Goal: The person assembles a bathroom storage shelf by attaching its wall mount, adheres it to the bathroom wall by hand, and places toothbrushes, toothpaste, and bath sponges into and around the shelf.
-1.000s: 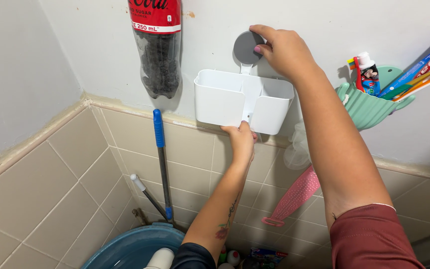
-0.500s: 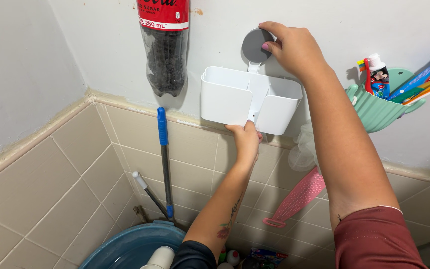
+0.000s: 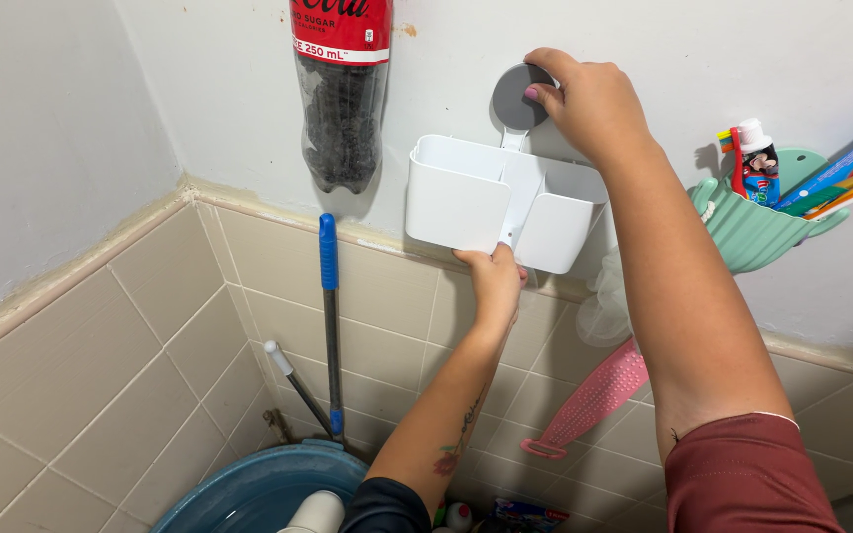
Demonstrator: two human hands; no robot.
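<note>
- Comparing with a moment ago, I see little change: the white two-compartment caddy sits at the same spot on the wall, so it is still being seated.
- My right hand has its fingers closed over the grey suction disc, pressing it to the wall.
- My left hand props the caddy's underside, fingers curled against its bottom edge.
- Nearby: upturned bottle left, green holder right.

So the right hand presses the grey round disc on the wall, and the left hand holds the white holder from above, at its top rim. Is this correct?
Not quite. In the head view the right hand does press the grey round disc, but the left hand holds the white holder from below, at its bottom edge, not at its top rim.
</note>
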